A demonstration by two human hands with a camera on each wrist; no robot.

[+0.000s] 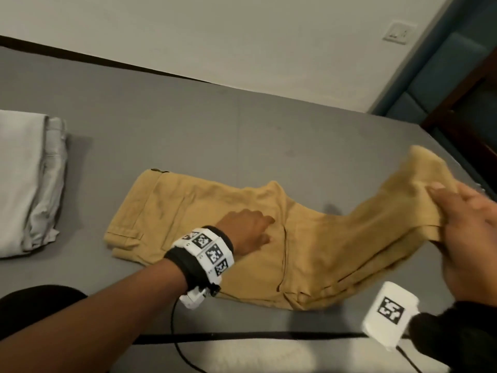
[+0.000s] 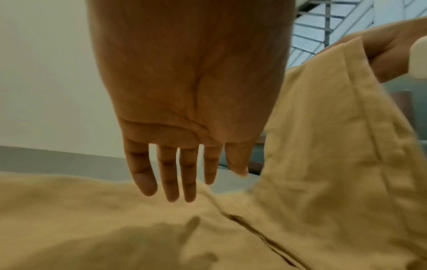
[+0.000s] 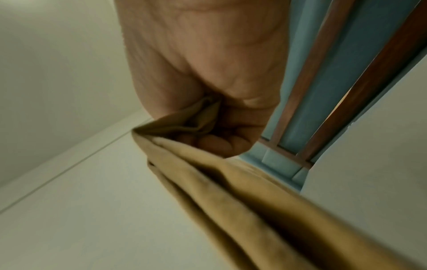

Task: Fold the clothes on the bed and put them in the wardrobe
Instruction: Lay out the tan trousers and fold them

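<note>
Pants: tan trousers [image 1: 204, 211] lying on the grey bed [image 1: 242, 135], waist end out toward 9 o'clock, legs running off toward 3 o'clock. The waist half lies flat on the bed; the leg ends are lifted clear of it.

Left hand: the left hand [image 1: 248, 228] is over the middle of the pants, near dead center of the head view. Fingers [image 2: 168, 175] are straight and a bit spread, nothing gripped. From the head cam it looks like it's resting on the cloth, but the wrist cam shows the fingertips a little above the fabric, so honestly can't tell if it's touching.

Right hand: the right hand [image 1: 465, 227] is over at 3 o'clock, holding the leg ends up. The wrist cam shows fingers curled tight round a bunch of folded tan cloth [image 3: 208, 117], so that's a full closed grip on the pants.

Other pile: light grey folded clothes [image 1: 24, 181] stacked at 9 o'clock on the bed, well apart from the pants.

Background: pale wall [image 1: 242, 36] at 12 o'clock, with a white wall switch [image 1: 398, 36] up around 1 o'clock.
</note>
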